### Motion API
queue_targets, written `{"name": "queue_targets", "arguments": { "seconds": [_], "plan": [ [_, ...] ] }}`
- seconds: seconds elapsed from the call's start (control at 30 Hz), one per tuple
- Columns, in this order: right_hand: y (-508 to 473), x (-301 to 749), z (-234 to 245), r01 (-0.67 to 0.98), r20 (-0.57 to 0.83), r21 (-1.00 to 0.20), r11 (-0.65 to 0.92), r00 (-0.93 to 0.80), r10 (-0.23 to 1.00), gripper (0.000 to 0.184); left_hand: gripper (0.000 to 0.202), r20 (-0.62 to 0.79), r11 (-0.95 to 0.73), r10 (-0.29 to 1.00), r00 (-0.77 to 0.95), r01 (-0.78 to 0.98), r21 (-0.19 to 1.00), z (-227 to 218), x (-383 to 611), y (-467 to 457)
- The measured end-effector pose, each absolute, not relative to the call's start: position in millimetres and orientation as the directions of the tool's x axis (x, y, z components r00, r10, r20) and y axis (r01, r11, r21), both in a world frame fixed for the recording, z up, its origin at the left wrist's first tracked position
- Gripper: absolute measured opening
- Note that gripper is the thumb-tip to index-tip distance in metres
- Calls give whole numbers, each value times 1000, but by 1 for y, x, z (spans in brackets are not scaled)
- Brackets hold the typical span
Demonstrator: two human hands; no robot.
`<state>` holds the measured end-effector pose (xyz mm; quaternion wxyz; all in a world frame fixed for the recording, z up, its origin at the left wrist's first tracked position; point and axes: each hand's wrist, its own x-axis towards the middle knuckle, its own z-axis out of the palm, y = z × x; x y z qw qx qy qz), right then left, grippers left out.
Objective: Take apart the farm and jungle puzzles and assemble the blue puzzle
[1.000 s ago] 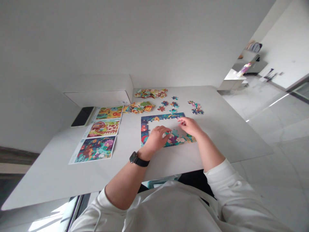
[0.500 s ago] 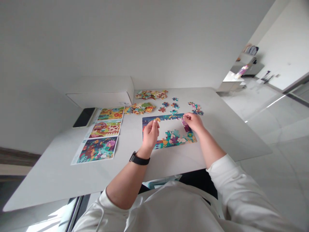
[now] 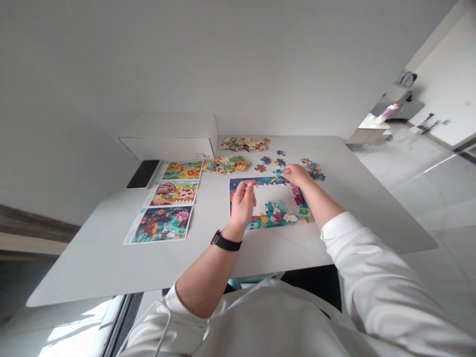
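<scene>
A partly assembled jigsaw puzzle [image 3: 258, 224] lies on the table, its border largely joined around a pale open middle. White rabbits show on a joined section [image 3: 279, 210] inside it. Over the puzzle's left side is my left hand [image 3: 243, 202], fingers curled closed with thumb against forefinger; whatever they may hold is too small to name. My right hand [image 3: 296, 175] reaches past the puzzle's top edge, its pinched fingertips at a teal puzzle piece [image 3: 277, 173]. Several loose pieces lie just beyond, including a reddish-brown piece [image 3: 260, 168] and a dark blue piece [image 3: 280, 152].
Left of the puzzle lies a sheet with three printed pictures [image 3: 168, 224]. A phone [image 3: 143, 174] and a white box [image 3: 167, 148] sit behind it. Two piles of pieces, a far pile [image 3: 244, 144] and a nearer pile [image 3: 226, 164], lie by the box; a smaller cluster [image 3: 314, 169] is at right.
My right hand has moved from the puzzle's upper right corner up to the loose teal piece. My left hand stays closed over the puzzle's left side. The view has shifted slightly.
</scene>
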<state>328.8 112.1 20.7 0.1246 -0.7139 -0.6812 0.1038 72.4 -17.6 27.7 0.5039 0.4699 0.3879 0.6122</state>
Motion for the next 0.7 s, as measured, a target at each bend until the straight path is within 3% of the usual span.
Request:
{"name": "queue_targets", "arguments": {
  "seconds": [0.17,0.37,0.43,0.57,0.7],
  "plan": [
    [127,325,16,966,-20,-254,-48,45,999,44,48,171,-174,985,-37,-259,950,26,74,-18],
    [135,321,18,963,-14,-260,-65,63,998,40,47,162,-165,986,-31,-234,958,28,74,-20],
    [135,320,19,958,8,-278,-74,80,997,36,46,169,-172,985,-32,-235,957,27,74,-20],
    [132,320,21,934,24,-344,-97,112,993,11,47,169,-172,985,-30,-222,960,24,73,-18],
    [128,322,20,903,25,-420,-85,105,994,13,47,166,-167,986,-21,-210,963,22,74,-17]
  ]
}}
